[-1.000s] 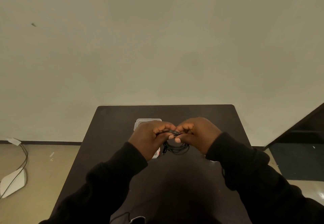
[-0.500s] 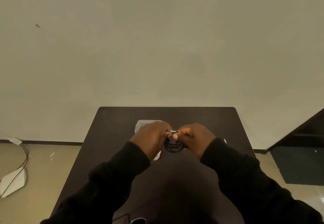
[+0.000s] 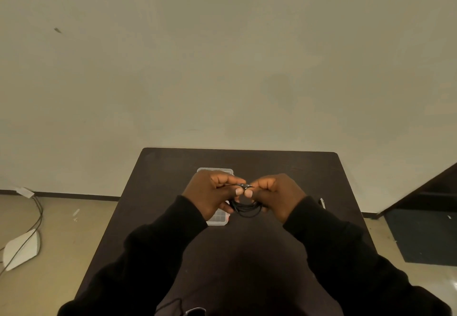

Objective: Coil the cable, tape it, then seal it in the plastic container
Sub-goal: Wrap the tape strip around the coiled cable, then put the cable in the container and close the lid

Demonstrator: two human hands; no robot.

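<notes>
I hold a thin black cable [image 3: 247, 208], wound into a small coil, above the middle of the dark table [image 3: 272, 167]. My left hand [image 3: 210, 193] and my right hand [image 3: 277, 194] meet at the coil's top, fingers pinched together on it, with a small shiny piece between the thumbs; I cannot tell what it is. The loops hang below my fingers. A clear plastic container [image 3: 217, 219] lies on the table under my left hand, mostly hidden by it.
A small white object [image 3: 322, 203] lies on the table by my right wrist. A wall stands just behind the table's far edge. On the floor to the left lie a white plate-like object [image 3: 22, 249] and a cable.
My hands have shifted slightly away from me and turned the coil a little; the loops hang more bunched. Both hands keep their grip.
</notes>
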